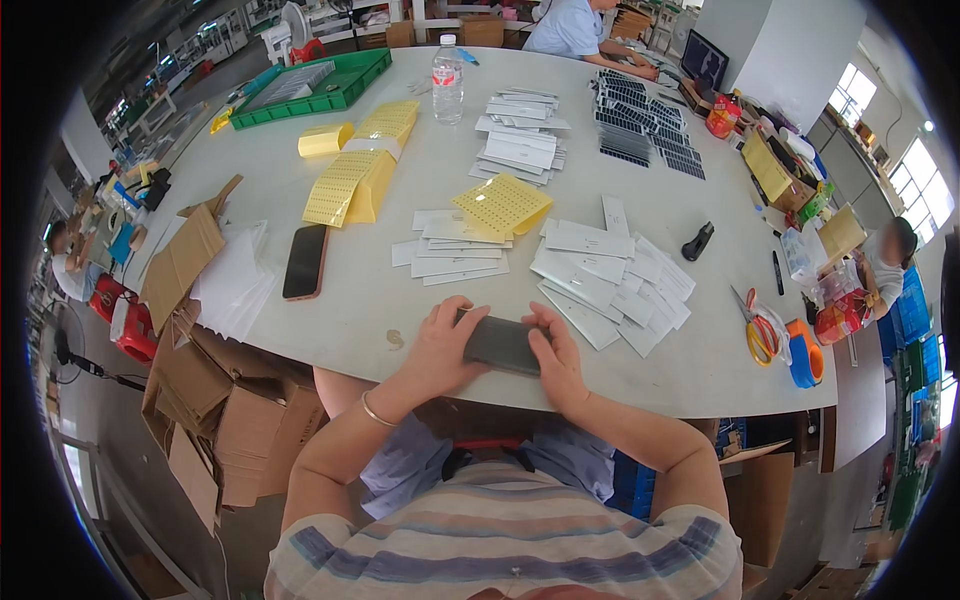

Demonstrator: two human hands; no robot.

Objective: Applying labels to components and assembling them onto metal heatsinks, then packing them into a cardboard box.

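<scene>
- Dark slab [503, 345]: you have it over the near edge of the white table [330, 330], at the table's six o'clock, roughly level.
- Your left hand [445, 342] is half curled round its nine-o'clock end; your right hand [560, 362] is bent round the three-o'clock end, thumb across the top face.
- It looks stiff, smooth and light enough for one hand, perhaps slippery and easily chipped if dropped; take it by the short ends and long edges, off the flat face.
- You can read nothing on its upper face.
- At two o'clock from it, the loose white cards [578, 238] carry small dark print, too fine to read.
- At twelve, the yellow sheet [505, 203] has rows of tiny marks, also illegible.
- Just before twelve, farther off, the bottle [447, 88] wears a red-and-white label [447, 76] with unclear lettering.
</scene>
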